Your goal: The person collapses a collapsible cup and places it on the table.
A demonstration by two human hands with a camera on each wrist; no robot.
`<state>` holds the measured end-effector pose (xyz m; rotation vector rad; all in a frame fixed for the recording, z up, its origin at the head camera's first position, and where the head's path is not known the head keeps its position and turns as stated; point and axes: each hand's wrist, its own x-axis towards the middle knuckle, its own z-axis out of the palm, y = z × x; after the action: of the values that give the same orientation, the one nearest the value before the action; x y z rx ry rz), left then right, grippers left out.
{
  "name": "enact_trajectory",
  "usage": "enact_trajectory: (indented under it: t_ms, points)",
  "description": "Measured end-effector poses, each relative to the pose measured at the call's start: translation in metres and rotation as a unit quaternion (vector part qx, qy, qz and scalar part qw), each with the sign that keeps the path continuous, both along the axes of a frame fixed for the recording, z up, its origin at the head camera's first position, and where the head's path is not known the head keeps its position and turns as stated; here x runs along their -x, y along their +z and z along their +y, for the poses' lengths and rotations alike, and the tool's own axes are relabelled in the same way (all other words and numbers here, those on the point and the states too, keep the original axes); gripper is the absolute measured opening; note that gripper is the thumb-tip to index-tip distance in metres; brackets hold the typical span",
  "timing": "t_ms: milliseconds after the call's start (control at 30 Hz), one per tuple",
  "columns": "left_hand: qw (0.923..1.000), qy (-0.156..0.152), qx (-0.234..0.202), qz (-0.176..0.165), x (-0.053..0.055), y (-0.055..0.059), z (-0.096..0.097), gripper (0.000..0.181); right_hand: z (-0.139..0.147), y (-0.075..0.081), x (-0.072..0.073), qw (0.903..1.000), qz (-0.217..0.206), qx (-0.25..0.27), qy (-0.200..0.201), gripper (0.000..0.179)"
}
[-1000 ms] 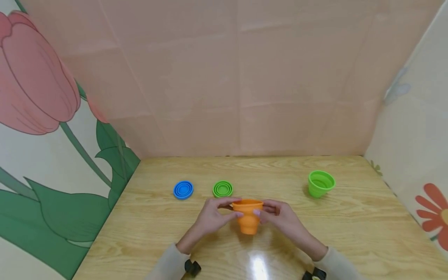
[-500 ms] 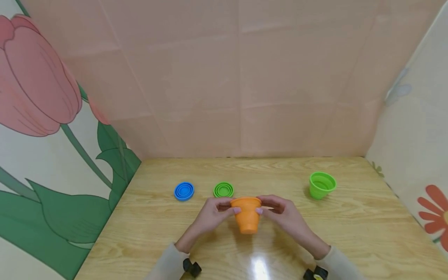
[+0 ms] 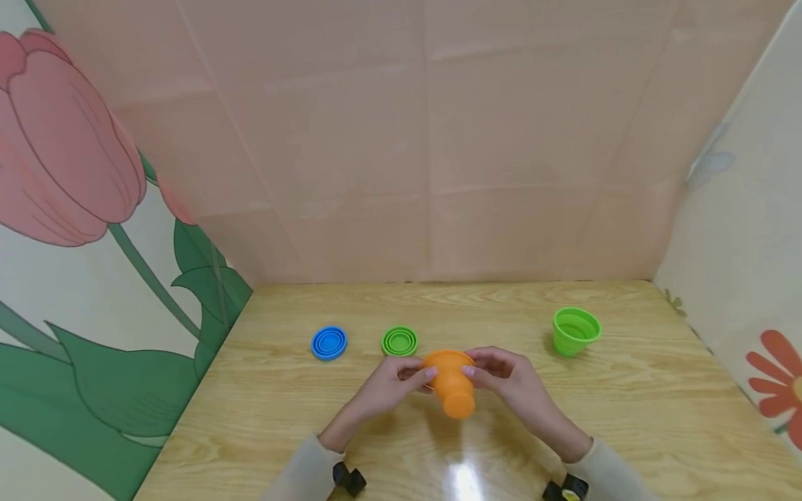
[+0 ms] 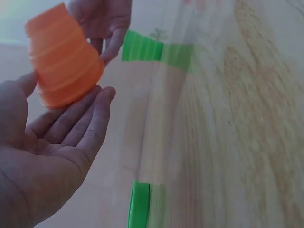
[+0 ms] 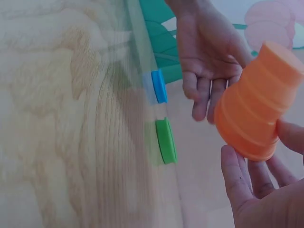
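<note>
An orange collapsible cup (image 3: pixel 452 383), pulled out to its full ringed height, is held up off the table between both hands. Its base tips toward the wearer and its rim faces away, so the inside is hidden. My left hand (image 3: pixel 390 384) pinches the rim side, thumb on the near wall and fingers behind. On the opposite side my right hand (image 3: pixel 510 379) pinches it in the same way. The left wrist view has the cup (image 4: pixel 64 59) leaning above the left fingers. In the right wrist view the cup (image 5: pixel 259 104) bends slightly along its rings.
Behind the hands lie a flattened blue collapsible cup (image 3: pixel 328 343) and a flattened green one (image 3: pixel 399 341). An expanded green cup (image 3: pixel 575 332) stands upright at the back right. The wooden table (image 3: pixel 282 417) ends at a pink backdrop (image 3: pixel 426 174).
The orange cup has tilted, its base swinging up toward the wearer and slightly right, so its open top no longer shows. Both hands keep hold. The other cups stay put.
</note>
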<state>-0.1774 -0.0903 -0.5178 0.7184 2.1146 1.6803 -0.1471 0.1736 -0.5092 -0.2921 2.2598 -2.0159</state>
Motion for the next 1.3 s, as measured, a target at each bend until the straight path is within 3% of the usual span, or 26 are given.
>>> enact_trajectory:
  t_ms: [167,433,700,967,1300]
  points:
    - [0.9998,0.018,-0.008,-0.008,0.001,0.005,0.003,0.04,0.0,-0.001,0.003,0.9985,-0.042,0.036,-0.001,0.045]
    - [0.9961,0.043,-0.055,-0.054,0.004,0.009,0.01,0.044,-0.001,0.001,0.005,0.9954,-0.071,0.063,0.009,0.046]
    - [0.9922,0.063,-0.076,-0.077,0.01,0.007,0.014,0.04,-0.002,0.009,0.007,0.9949,-0.087,0.05,-0.003,0.048]
    - [0.9838,0.102,-0.115,-0.093,0.019,0.014,0.02,0.043,-0.005,0.021,0.015,0.9953,-0.087,0.04,-0.013,0.046]
    - [0.9856,0.103,-0.094,-0.095,0.018,0.013,0.018,0.04,-0.004,0.023,0.018,0.9947,-0.096,0.032,0.016,0.04]
